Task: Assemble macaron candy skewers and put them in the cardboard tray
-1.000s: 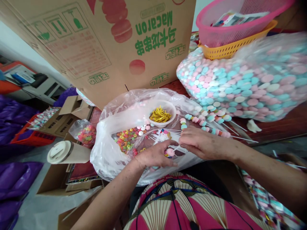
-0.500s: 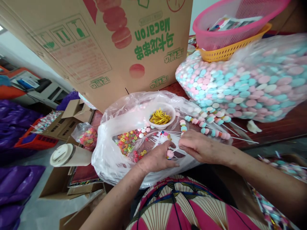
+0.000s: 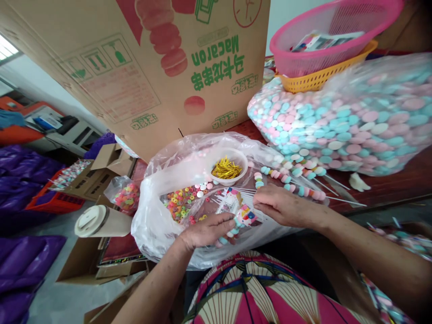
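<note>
My left hand is closed around a candy skewer with pink and blue pieces, partly hidden by the fingers. At its upper end shows a printed cartoon wrapper. To the right, my right hand has its thumb and fingers pinched together beside that wrapper; what they grip, if anything, is hidden. White sticks and another printed wrapper lie just beyond my hands on the clear plastic bag. Loose coloured candy rings are spread on the left side of the bag.
A white bowl holds gold twist ties. Finished-looking candy skewers lie at right, before a large bag of pastel candies. A tall carton stands behind; a lidded cup is at left. Pink basket sits on a yellow one.
My left hand has shifted slightly left and turned, bringing the skewer's pink and blue pieces and the printed wrapper into view. My right hand has stayed nearly in place, still pinched.
</note>
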Tool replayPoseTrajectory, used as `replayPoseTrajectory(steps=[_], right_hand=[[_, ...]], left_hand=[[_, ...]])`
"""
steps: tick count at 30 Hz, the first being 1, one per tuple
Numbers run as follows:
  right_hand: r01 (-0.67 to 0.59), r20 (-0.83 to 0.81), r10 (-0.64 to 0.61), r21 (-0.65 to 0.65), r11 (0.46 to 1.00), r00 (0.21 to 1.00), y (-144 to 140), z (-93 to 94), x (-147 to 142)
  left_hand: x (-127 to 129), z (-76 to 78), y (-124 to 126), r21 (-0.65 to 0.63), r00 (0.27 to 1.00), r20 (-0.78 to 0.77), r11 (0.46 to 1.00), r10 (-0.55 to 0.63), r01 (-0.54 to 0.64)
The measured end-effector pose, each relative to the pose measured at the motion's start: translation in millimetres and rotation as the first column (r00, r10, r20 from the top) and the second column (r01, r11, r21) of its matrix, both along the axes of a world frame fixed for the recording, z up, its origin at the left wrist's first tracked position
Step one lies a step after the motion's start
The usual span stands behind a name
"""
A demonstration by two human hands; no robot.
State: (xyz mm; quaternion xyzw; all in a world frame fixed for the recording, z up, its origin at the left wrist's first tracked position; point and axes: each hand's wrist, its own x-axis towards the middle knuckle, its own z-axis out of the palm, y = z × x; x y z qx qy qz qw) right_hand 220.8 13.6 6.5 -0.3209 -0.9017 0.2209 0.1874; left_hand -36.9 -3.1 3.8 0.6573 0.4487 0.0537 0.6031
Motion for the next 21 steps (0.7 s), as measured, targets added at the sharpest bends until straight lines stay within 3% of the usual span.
replayPoseTrajectory(steps=[2,5,7,10,12,14,17,21], right_hand=[[-0.01,-0.004,0.01,-0.005,1.0,1.0,0.3,-1.7,-4.2],[-0.031,-0.013,0.031,0.002,1.0,0.999,-1.5,-10.5,-15.4],[-0.032,0.011,0.032,-0.007,0.999,0.999,-2.9,-18.4,-24.9],[-0.034,0.024,0.035,-0.052,0.998,0.999,-1.8,-27.9,-37.5],[-0.01,-0.097,-0.001,-0.112,0.994,0.995,1.4,-31.3,-41.0],[0.111,-0.286,-0.176,-0.227,0.968,0.942,4.2,-34.0,-41.3],[0.212,-0.365,-0.43,-0.505,0.837,0.826,0.1,-42.0,-45.8],[0.132,-0.242,-0.515,-0.8,0.586,0.822,-20.7,-58.7,-71.1]], left_hand=[[12.0,-7.1,-7.6,-0.244,0.986,0.021,0.957,0.168,-0.158],[26.8,-22.9,-15.8,-0.279,0.946,0.055,0.914,0.321,-0.294],[30.9,-33.7,-18.7,-0.185,0.919,0.072,0.91,0.389,-0.37],[30.2,-44.6,-19.7,0.131,0.892,0.132,0.884,0.433,-0.449],[27.7,-46.4,-18.3,0.299,0.906,0.147,0.856,0.396,-0.422],[25.8,-45.0,-16.7,0.383,0.904,0.153,0.82,0.398,-0.426],[26.3,-43.6,-16.3,0.492,0.862,0.14,0.721,0.487,-0.488],[29.6,-47.4,-20.1,0.553,0.828,0.098,0.662,0.552,-0.506]])
